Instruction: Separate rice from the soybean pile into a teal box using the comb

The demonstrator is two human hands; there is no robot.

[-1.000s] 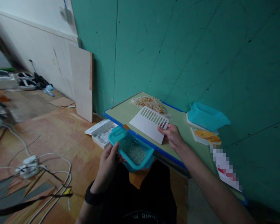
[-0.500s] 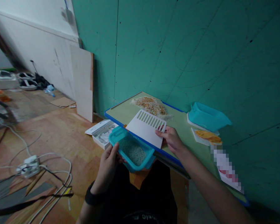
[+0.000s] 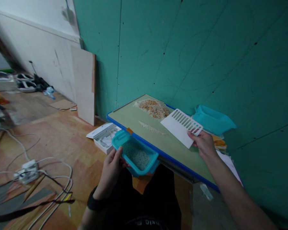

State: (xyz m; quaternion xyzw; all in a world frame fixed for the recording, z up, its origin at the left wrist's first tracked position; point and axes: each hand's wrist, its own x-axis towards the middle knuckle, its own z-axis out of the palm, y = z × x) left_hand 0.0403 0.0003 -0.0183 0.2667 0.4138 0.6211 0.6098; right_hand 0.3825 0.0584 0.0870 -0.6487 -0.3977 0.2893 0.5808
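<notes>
My left hand (image 3: pixel 114 161) grips the near left rim of a teal plastic container (image 3: pixel 152 159), which sits against the table's front edge, partly below it. Pale grains (image 3: pixel 136 155) cover the container's floor. In my right hand (image 3: pixel 203 142) is a white slotted scraper (image 3: pixel 180 127), its slotted end pointing to the wall and its plain edge toward the table. A pile of yellow kernels mixed with pale grains (image 3: pixel 153 108) lies on the green tabletop (image 3: pixel 124 116). Nearer me, a thin streak of pale grains (image 3: pixel 152 128) stretches across the surface.
A second teal container (image 3: pixel 213 119) stands at the table's right, by the green wall. Near it lie an orange cloth (image 3: pixel 219 143) and a white sheet, partly behind my arm. Below the table's left side is an open white box (image 3: pixel 104 140). Cables and a power strip (image 3: pixel 27 171) lie on the floor.
My right hand has moved the scraper right and away from the table's front edge, uncovering the streak of grains. My left hand and the container have stayed put.
</notes>
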